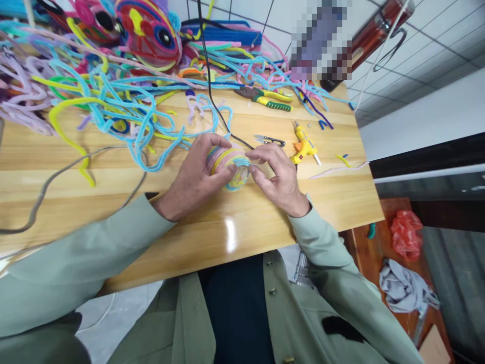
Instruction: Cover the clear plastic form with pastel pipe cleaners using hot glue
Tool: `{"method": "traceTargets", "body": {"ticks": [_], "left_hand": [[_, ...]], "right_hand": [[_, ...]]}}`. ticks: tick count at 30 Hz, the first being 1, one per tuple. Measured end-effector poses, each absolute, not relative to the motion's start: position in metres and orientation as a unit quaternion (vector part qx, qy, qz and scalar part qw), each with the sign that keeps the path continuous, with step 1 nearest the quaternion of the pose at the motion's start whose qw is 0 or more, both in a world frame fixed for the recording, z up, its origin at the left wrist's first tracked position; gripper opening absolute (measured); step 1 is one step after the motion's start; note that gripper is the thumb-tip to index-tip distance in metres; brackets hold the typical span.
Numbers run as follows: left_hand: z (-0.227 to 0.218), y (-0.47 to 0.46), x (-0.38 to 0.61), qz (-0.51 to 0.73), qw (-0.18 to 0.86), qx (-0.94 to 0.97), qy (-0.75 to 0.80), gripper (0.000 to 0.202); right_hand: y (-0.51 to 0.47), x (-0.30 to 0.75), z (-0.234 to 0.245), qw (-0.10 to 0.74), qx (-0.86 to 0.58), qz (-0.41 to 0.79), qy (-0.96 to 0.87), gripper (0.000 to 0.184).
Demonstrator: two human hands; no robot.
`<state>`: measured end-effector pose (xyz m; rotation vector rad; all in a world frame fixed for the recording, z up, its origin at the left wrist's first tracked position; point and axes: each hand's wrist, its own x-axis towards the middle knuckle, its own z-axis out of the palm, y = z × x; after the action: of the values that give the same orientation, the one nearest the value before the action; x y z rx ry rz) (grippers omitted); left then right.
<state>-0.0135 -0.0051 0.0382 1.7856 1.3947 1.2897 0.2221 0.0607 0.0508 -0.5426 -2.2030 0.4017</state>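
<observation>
My left hand [195,177] and my right hand [276,174] both grip a small round coil of pipe cleaners [229,167], striped pink, yellow and light blue, just above the wooden table [113,202]. Left fingers wrap its left side, the thumb pressing on its front. Right fingers pinch a light blue pipe cleaner strand [242,162] at the coil's right edge.
A heap of coloured pipe cleaners [113,96] covers the far left of the table, with round pipe cleaner figures [149,30] behind. Pliers [271,98], small snips [269,140] and a yellow glue gun [303,146] lie to the right. A black cable [210,86] and a grey cable [56,177] cross the table.
</observation>
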Motion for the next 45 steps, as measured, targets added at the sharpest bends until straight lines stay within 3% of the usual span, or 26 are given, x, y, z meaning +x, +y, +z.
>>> {"method": "traceTargets", "body": {"ticks": [5,13,21,28,45], "left_hand": [[0.036,-0.004,-0.014,0.488,0.279,0.649,0.513,0.039],[0.032,-0.003,-0.017,0.474,0.277,0.649,0.527,0.058],[0.032,-0.003,-0.019,0.487,0.283,0.650,0.511,0.042],[0.029,-0.004,-0.020,0.492,0.290,0.644,0.509,0.039],[0.023,-0.005,-0.015,0.501,0.259,0.654,0.505,0.041]], "right_hand": [[0.063,0.222,0.045,0.397,-0.197,0.141,-0.885,0.024],[0.060,0.221,0.045,0.392,-0.202,0.120,-0.889,0.025],[0.058,0.221,0.043,0.373,-0.223,0.090,-0.896,0.031],[0.059,0.217,0.044,0.399,-0.201,0.031,-0.894,0.036],[0.054,0.217,0.046,0.379,-0.215,0.070,-0.897,0.038]]}}
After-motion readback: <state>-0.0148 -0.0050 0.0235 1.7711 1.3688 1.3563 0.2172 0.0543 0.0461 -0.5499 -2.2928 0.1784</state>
